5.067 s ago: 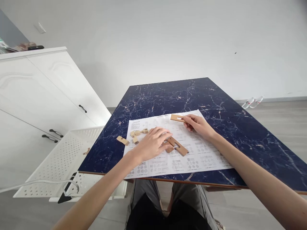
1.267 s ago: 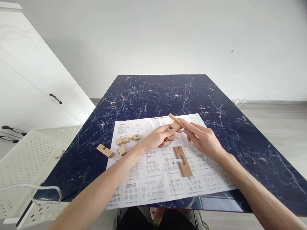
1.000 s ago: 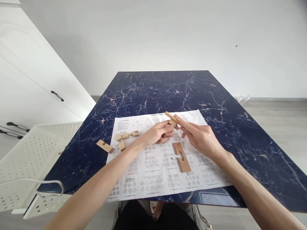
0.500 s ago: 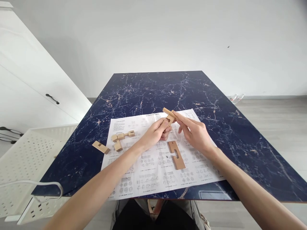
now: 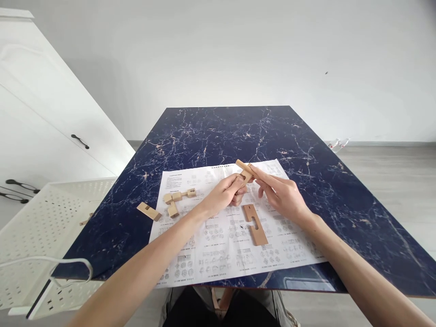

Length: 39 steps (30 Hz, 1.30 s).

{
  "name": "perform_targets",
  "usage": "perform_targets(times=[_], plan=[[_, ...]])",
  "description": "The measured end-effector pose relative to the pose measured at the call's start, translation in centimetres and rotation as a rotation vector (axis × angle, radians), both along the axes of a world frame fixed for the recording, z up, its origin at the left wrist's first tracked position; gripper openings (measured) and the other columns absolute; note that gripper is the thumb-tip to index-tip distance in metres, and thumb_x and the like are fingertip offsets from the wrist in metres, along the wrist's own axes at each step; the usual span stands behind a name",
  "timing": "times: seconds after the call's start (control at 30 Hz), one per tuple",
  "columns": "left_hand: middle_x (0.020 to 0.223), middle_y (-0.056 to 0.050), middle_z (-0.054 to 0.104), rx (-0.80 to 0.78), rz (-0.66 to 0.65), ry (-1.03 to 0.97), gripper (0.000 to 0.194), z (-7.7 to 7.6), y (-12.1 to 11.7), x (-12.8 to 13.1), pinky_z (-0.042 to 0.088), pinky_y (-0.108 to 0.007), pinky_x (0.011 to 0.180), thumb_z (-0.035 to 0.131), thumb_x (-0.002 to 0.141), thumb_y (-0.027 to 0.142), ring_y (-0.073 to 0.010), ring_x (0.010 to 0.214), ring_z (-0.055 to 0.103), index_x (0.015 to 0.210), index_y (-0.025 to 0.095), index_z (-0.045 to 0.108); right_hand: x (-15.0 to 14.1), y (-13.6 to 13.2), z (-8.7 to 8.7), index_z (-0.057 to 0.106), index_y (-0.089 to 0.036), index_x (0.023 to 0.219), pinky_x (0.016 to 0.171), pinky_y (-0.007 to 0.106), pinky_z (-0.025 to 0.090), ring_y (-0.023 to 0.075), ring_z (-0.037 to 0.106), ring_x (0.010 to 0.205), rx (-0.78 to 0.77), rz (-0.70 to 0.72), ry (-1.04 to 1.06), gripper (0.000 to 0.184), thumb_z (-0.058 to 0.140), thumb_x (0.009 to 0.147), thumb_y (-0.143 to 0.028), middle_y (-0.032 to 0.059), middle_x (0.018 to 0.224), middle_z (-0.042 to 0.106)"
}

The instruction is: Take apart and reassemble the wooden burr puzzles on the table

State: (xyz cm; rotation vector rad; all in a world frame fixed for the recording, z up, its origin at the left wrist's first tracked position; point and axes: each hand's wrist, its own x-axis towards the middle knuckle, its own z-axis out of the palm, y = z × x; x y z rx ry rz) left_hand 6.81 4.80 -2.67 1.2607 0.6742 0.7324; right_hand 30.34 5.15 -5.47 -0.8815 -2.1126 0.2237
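My left hand [image 5: 233, 188] is closed around a wooden puzzle piece [image 5: 245, 175] with a hole in it, held above the instruction sheet [image 5: 218, 236]. Across that piece's far end lies a second wooden bar [image 5: 242, 165], its right end pinched by the fingers of my right hand [image 5: 277, 188]. How the two pieces meet is partly hidden by my fingers. Below my hands, a flat notched wooden piece [image 5: 256, 225] rests on the sheet. To the left sit several joined-looking notched blocks [image 5: 175, 197], one marked 3. Another notched bar [image 5: 149, 211] lies across the sheet's left edge.
The dark blue marbled table [image 5: 225, 131] reaches toward the wall. A white perforated basket [image 5: 71, 195] and a pale cable [image 5: 73, 261] are at the left edge, with a white cabinet [image 5: 44, 100] behind. My lap is at the front edge.
The whole view has shifted slightly, so everything appears a little lower and further right. Both hands keep the same hold on the wooden pieces.
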Motion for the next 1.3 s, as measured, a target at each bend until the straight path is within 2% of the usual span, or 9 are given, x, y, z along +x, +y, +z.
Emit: perform_targets(times=[0.13, 0.27, 0.63, 0.77, 0.9, 1.1, 1.3], plan=[[0.076, 0.007, 0.038, 0.01, -0.009, 0.017, 0.032, 0.0, 0.0, -0.2, 0.027, -0.028, 0.054, 0.05, 0.113, 0.052, -0.0083, 0.053, 0.025, 0.104, 0.021, 0.05, 0.2, 0.1, -0.3, 0.049, -0.03, 0.167, 0.06, 0.028, 0.061, 0.0145, 0.07, 0.061, -0.005, 0.005, 0.002, 0.055, 0.05, 0.113, -0.018, 0.0044, 0.097, 0.085], [0.075, 0.007, 0.037, -0.002, -0.013, 0.018, 0.031, 0.2, 0.0, -0.1, 0.026, -0.027, 0.053, 0.049, 0.114, 0.05, -0.0081, 0.053, 0.024, 0.103, 0.021, 0.05, 0.3, 0.1, -0.4, 0.043, -0.03, 0.171, 0.062, 0.028, 0.06, 0.0145, 0.07, 0.063, -0.002, 0.02, -0.015, 0.058, 0.048, 0.114, -0.018, 0.0044, 0.097, 0.083], [0.077, 0.007, 0.035, -0.072, -0.005, -0.022, 0.029, 0.0, 0.1, 0.0, 0.025, -0.026, 0.052, 0.051, 0.113, 0.049, -0.0082, 0.054, 0.024, 0.106, 0.02, 0.052, -0.8, -0.8, 0.7, 0.051, -0.027, 0.167, 0.051, 0.024, 0.049, 0.0115, 0.05, 0.051, 0.051, -0.062, -0.04, 0.056, 0.044, 0.113, -0.015, 0.0025, 0.084, 0.079], [0.076, 0.007, 0.036, -0.062, 0.024, -0.004, 0.03, 0.4, 0.0, 0.1, 0.026, -0.026, 0.052, 0.047, 0.115, 0.044, -0.0075, 0.054, 0.025, 0.096, 0.022, 0.044, -1.4, -1.0, 0.3, 0.054, -0.026, 0.165, 0.048, 0.023, 0.046, 0.0116, 0.052, 0.05, 0.06, -0.063, -0.027, 0.054, 0.046, 0.112, -0.016, 0.0042, 0.086, 0.081], [0.073, 0.008, 0.035, -0.06, 0.009, 0.025, 0.027, 0.8, 0.0, -0.1, 0.025, -0.026, 0.051, 0.05, 0.114, 0.042, -0.0075, 0.052, 0.027, 0.096, 0.022, 0.045, -1.5, -1.0, 0.2, 0.055, -0.028, 0.164, 0.049, 0.024, 0.048, 0.0128, 0.055, 0.052, 0.035, -0.046, -0.03, 0.055, 0.046, 0.111, -0.015, 0.0015, 0.081, 0.079], [0.075, 0.008, 0.034, -0.055, -0.01, 0.047, 0.024, 1.2, 0.1, -0.2, 0.024, -0.025, 0.05, 0.049, 0.114, 0.042, -0.0075, 0.052, 0.027, 0.1, 0.022, 0.048, -1.3, -0.9, 0.2, 0.059, -0.028, 0.161, 0.051, 0.025, 0.049, 0.014, 0.05, 0.052, 0.06, -0.068, -0.041, 0.052, 0.045, 0.111, -0.017, -0.0013, 0.07, 0.069], [0.076, 0.007, 0.034, -0.083, -0.006, 0.043, 0.028, 1.3, 0.0, -0.1, 0.021, -0.026, 0.05, 0.048, 0.115, 0.039, -0.0065, 0.051, 0.027, 0.093, 0.023, 0.041, -1.2, -0.9, 0.3, 0.055, -0.029, 0.164, 0.053, 0.025, 0.052, 0.014, 0.056, 0.054, 0.05, -0.033, -0.042, 0.056, 0.046, 0.111, -0.014, -0.001, 0.074, 0.071]])
